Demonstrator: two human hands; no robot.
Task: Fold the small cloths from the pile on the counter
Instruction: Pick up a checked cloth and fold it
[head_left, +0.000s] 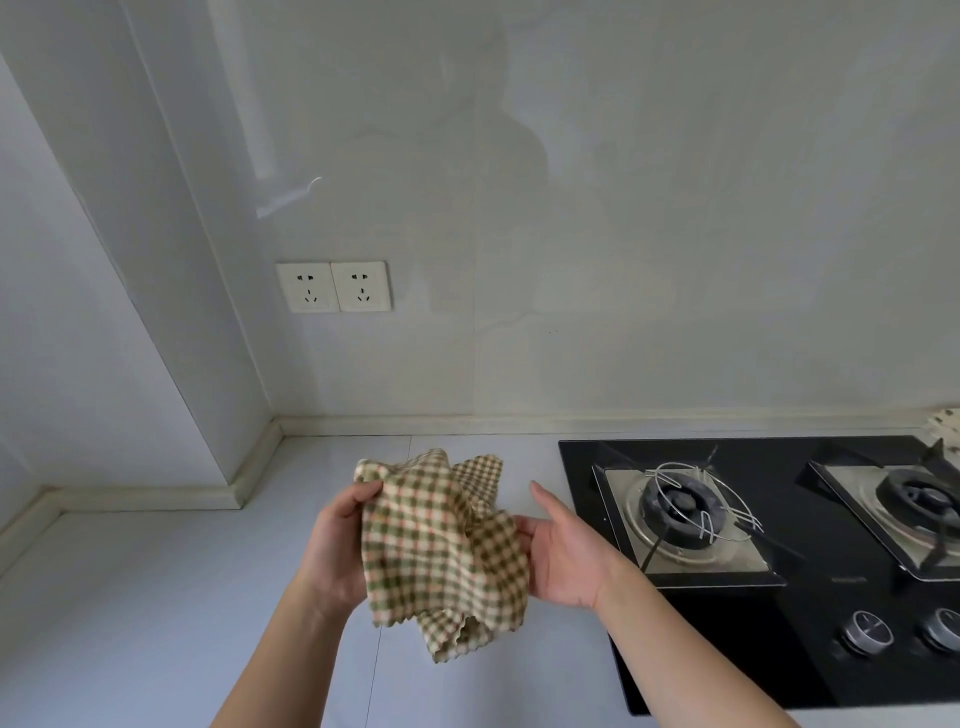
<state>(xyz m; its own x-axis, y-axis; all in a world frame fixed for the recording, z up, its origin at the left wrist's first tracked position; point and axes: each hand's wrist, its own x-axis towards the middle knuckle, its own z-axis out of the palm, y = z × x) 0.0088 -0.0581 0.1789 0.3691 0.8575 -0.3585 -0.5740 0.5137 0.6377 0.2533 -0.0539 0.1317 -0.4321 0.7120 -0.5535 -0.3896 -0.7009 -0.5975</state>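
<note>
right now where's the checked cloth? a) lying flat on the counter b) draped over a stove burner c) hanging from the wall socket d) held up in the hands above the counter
d: the left hand grips the checked cloth near its top corner and it hangs crumpled above the counter, its other edge against the right hand, clear of the stove.

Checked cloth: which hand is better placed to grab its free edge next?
Right, probably. The left hand pinches an upper corner of the checked cloth; the right hand lies open against its right edge.
</note>
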